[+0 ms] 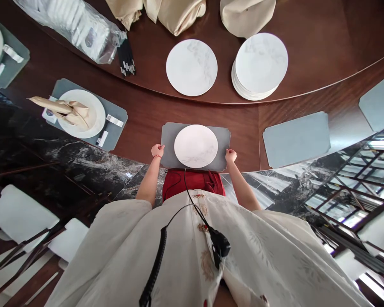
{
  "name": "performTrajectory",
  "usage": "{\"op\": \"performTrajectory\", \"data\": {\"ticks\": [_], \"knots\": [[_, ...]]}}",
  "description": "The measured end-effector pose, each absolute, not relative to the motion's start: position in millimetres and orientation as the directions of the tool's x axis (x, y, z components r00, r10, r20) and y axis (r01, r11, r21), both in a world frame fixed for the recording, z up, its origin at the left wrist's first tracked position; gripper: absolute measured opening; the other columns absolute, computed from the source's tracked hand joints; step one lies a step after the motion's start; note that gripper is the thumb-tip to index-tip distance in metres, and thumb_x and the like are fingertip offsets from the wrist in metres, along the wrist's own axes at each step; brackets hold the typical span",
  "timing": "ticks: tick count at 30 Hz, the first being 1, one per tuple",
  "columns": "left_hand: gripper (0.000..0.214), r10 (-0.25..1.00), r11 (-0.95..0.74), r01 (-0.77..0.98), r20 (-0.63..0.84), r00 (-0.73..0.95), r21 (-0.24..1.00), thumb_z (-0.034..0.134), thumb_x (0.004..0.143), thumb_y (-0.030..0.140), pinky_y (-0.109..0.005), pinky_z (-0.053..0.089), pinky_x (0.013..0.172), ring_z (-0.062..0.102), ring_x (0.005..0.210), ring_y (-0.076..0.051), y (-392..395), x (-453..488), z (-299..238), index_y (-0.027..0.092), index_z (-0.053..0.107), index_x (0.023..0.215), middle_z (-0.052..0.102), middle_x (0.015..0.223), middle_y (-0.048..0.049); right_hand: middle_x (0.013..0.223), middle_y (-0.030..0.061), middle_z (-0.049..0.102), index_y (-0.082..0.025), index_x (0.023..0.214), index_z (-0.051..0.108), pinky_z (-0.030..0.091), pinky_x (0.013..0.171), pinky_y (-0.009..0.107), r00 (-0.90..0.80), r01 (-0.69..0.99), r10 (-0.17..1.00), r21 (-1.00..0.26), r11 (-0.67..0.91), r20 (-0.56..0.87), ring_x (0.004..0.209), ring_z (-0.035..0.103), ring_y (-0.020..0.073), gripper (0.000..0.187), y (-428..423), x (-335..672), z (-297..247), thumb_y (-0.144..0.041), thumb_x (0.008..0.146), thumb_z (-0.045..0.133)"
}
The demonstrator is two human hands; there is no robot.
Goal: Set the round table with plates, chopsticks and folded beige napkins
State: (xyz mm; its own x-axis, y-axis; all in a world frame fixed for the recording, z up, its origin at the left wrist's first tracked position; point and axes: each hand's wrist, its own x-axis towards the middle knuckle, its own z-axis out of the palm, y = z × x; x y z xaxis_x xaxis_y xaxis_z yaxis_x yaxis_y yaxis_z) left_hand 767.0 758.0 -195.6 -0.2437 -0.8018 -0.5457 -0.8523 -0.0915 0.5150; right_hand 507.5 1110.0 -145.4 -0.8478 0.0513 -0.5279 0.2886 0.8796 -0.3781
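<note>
A grey placemat (169, 145) with notched corners lies at the table's near edge, straight in front of me. On its middle rests a white marbled plate (196, 146). My left hand (157, 150), with a thin red band at the wrist, is closed on the placemat's left edge. At the opposite edge my right hand (231, 155) pinches the mat between thumb and fingers. Neither hand touches the plate.
On the raised round centre stand a single plate (191, 67) and a plate stack (261, 64), with beige napkins (182, 15) behind. A set place with a folded napkin (75, 113) is at left. Another placemat (297, 139) lies at right. Chairs (21, 209) stand lower left.
</note>
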Motion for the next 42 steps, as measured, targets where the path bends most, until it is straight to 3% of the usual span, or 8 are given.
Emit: {"op": "performTrajectory", "data": {"ticks": [12, 17, 20, 23, 27, 31, 33, 42], "knots": [[0.017, -0.762, -0.033, -0.905, -0.597, -0.251, 0.423, 0.069, 0.069, 0.034, -0.042, 0.05, 0.091, 0.067, 0.084, -0.028, 723.1, 807.9, -194.5, 0.022, 0.057, 0.064, 0.063, 0.066, -0.0049, 0.102, 0.0163, 0.072, -0.016, 0.094, 0.073, 0.048, 0.097, 0.046, -0.728, 0.043, -0.082, -0.165, 0.985, -0.68, 0.112, 0.061, 0.0295, 0.022, 1089.0, 493.8, -137.2, -0.031, 0.09, 0.057], [0.011, -0.736, 0.008, -0.915, -0.617, -0.279, 0.404, 0.069, 0.069, 0.028, -0.042, 0.052, 0.089, 0.068, 0.075, -0.025, 657.2, 806.1, -176.3, 0.021, 0.062, 0.071, 0.066, 0.068, -0.0047, 0.097, 0.0232, 0.069, -0.013, 0.09, 0.071, 0.051, 0.089, 0.052, -0.725, 0.003, 0.039, 0.053, 0.999, -0.688, 0.104, 0.067, 0.036, 0.017, 1045.3, 459.5, -127.4, -0.025, 0.079, 0.072], [0.011, -0.83, 0.048, -0.831, -0.442, -0.342, 0.554, 0.063, 0.076, 0.028, -0.041, 0.053, 0.089, 0.068, 0.074, -0.022, 590.6, 768.3, -160.2, 0.02, 0.064, 0.083, 0.068, 0.074, -0.0049, 0.093, 0.0214, 0.069, -0.013, 0.091, 0.07, 0.053, 0.088, 0.05, -0.788, 0.097, 0.0, -0.124, 0.987, -0.616, 0.101, 0.068, 0.0348, 0.027, 994.8, 425.1, -126.5, -0.039, 0.084, 0.07], [0.016, -0.873, 0.081, -0.712, -0.295, -0.389, 0.697, 0.061, 0.078, 0.026, -0.037, 0.055, 0.088, 0.07, 0.082, -0.02, 517.8, 701.6, -143.1, 0.017, 0.065, 0.092, 0.07, 0.087, -0.0072, 0.089, 0.0164, 0.069, -0.013, 0.108, 0.067, 0.058, 0.08, 0.04, -0.758, 0.38, 0.021, -0.416, 0.826, -0.652, 0.089, 0.07, 0.0263, 0.044, 940.2, 388.4, -128.7, -0.052, 0.095, 0.05], [0.026, -0.929, 0.113, -0.683, -0.166, -0.33, 0.722, 0.055, 0.082, 0.018, -0.035, 0.055, 0.093, 0.069, 0.098, -0.019, 428.6, 606.7, -120.3, 0.014, 0.063, 0.107, 0.07, 0.109, -0.0119, 0.113, 0.0183, 0.067, -0.014, 0.141, 0.046, 0.06, 0.074, 0.03, -0.668, 0.732, 0.235, -0.565, 0.38, -0.706, 0.09, 0.072, 0.0179, 0.067, 884.6, 357.2, -133.3, -0.05, 0.103, 0.005], [0.027, -0.908, 0.197, -0.72, -0.154, -0.39, 0.666, 0.049, 0.08, 0.005, -0.036, 0.049, 0.105, 0.068, 0.107, -0.021, 356.5, 546.1, -103.5, 0.011, 0.068, 0.099, 0.072, 0.108, -0.0115, 0.123, 0.0218, 0.064, -0.012, 0.137, 0.052, 0.06, 0.086, 0.043, -0.37, 0.895, 0.712, -0.435, 0.1, -0.597, 0.106, 0.07, 0.0255, 0.069, 855.5, 356.1, -140.1, -0.051, 0.103, 0.006], [0.028, -0.887, 0.255, -0.736, -0.152, -0.436, 0.628, 0.05, 0.08, 0.003, -0.04, 0.045, 0.11, 0.065, 0.114, -0.024, 328.7, 527.8, -100.3, 0.011, 0.069, 0.099, 0.072, 0.109, -0.0115, 0.121, 0.0208, 0.066, -0.014, 0.13, 0.057, 0.058, 0.094, 0.049, -0.254, 0.898, 0.847, -0.439, 0.028, -0.467, 0.111, 0.068, 0.0284, 0.068, 849.9, 362.4, -144.1, -0.054, 0.102, 0.01], [0.035, -0.749, 0.612, -0.741, -0.096, -0.655, 0.276, 0.055, 0.087, 0.007, -0.046, 0.042, 0.111, 0.054, 0.127, -0.03, 294.1, 472.8, -101.2, 0.009, 0.062, 0.121, 0.049, 0.143, -0.0194, 0.125, 0.0223, 0.063, -0.013, 0.124, 0.056, 0.056, 0.101, 0.045, -0.2, 0.867, 0.921, -0.499, 0.007, -0.334, 0.119, 0.064, 0.0283, 0.065, 872.8, 379.1, -156.2, -0.052, 0.103, 0.008]]}}
